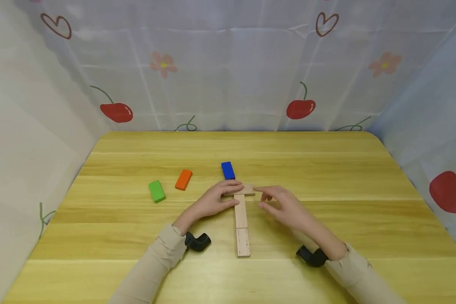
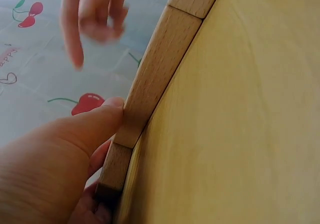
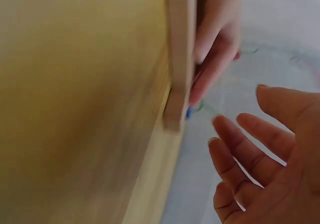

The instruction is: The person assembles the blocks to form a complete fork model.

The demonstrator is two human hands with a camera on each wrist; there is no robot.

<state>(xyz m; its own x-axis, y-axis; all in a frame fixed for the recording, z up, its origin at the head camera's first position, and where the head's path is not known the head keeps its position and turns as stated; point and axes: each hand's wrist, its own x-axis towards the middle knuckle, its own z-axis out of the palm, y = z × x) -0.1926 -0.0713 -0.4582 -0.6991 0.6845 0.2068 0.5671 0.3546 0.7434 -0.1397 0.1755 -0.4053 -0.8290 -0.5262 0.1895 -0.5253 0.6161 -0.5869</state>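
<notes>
Plain wooden blocks lie flat in a T shape on the table. Two blocks end to end form the stem, the farther one (image 1: 241, 213) meeting the nearer one (image 1: 243, 242). A crosswise wooden block (image 1: 248, 190) lies at the far end. My left hand (image 1: 214, 197) rests on the blocks, its fingers reaching over the crosswise one. In the left wrist view the thumb (image 2: 107, 116) touches the stem block near the joint. My right hand (image 1: 285, 205) hovers just right of the crosswise block, fingers loosely bent and holding nothing (image 3: 265, 159).
A blue block (image 1: 228, 170) lies just beyond the crosswise block. To the left are an orange block (image 1: 183, 180) and a green block (image 1: 157, 191). A printed curtain (image 1: 228, 76) hangs behind the wooden table (image 1: 118, 236). Black devices (image 1: 199, 242) are at both wrists.
</notes>
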